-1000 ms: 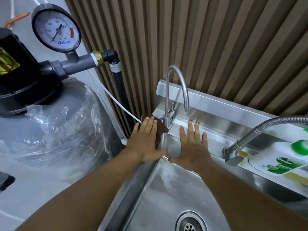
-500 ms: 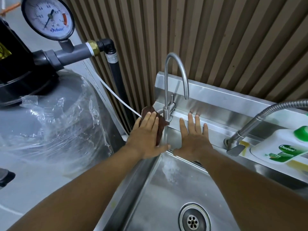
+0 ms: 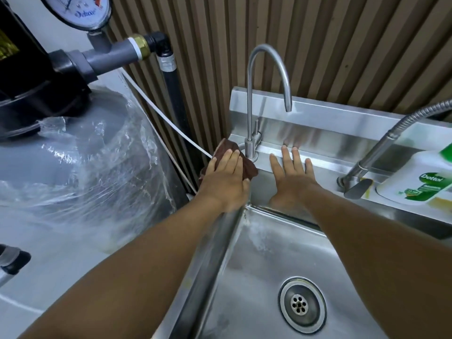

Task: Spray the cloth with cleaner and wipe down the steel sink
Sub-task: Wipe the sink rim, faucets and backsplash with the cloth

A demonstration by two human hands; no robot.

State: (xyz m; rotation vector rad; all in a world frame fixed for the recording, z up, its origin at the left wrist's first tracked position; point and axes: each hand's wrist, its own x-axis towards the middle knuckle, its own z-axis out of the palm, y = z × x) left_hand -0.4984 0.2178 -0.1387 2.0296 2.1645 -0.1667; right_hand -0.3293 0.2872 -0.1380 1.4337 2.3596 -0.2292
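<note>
While the right hand (image 3: 292, 178) rests flat, left hand (image 3: 225, 182) presses cloth (image 3: 225, 146).

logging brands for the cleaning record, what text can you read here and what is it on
"Dettol": on the green label of the white bottle at the right edge.
"Deluxe", in blue script, as best it reads: on the dial of the pressure gauge, top left.
Too small or blurred to read: the fine print under "Dettol", the gauge's numbers, and the yellow label on the black pump head.
</note>
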